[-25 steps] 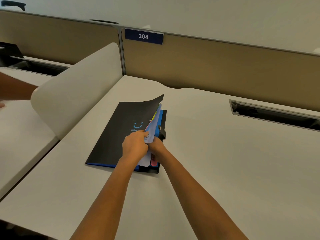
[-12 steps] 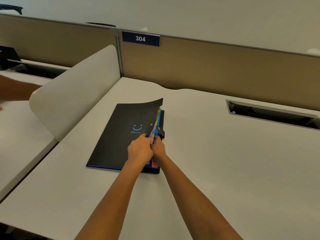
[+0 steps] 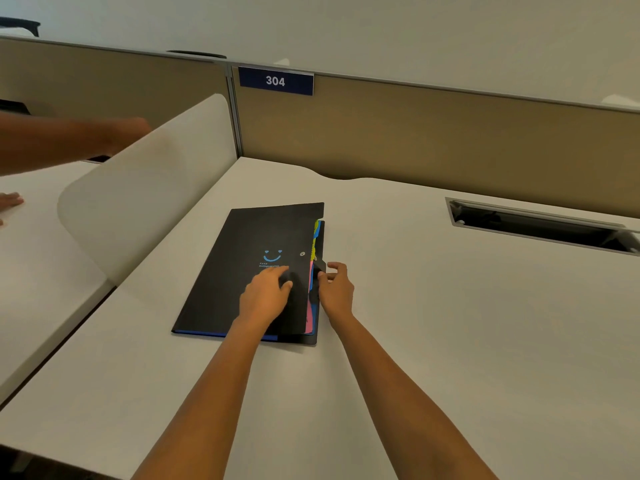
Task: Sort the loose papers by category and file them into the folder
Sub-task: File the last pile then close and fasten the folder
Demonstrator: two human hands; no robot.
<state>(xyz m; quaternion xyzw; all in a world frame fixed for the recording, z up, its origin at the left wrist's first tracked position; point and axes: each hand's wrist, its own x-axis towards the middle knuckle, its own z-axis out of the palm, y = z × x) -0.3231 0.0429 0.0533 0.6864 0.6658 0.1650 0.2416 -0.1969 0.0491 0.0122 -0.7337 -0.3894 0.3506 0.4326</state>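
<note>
A black folder (image 3: 242,265) with a blue smiley print lies closed on the white desk (image 3: 450,323). Yellow, pink and blue divider tabs (image 3: 314,244) stick out along its right edge. My left hand (image 3: 266,296) rests palm down on the cover, fingers spread and pressing it flat. My right hand (image 3: 336,289) is at the folder's right edge, thumb and fingers pinching the black elastic closure strap (image 3: 320,268). No loose papers show outside the folder.
A curved white side screen (image 3: 138,188) stands left of the folder. Another person's arm (image 3: 69,140) and fingers (image 3: 10,202) are over the neighbouring desk. A tan partition with a 304 sign (image 3: 276,80) runs behind. A cable slot (image 3: 540,226) opens at right.
The raised cover has come down flat and the papers are now inside. My left hand moved onto the cover; my right shifted to the strap. The neighbour's arm reached further right.
</note>
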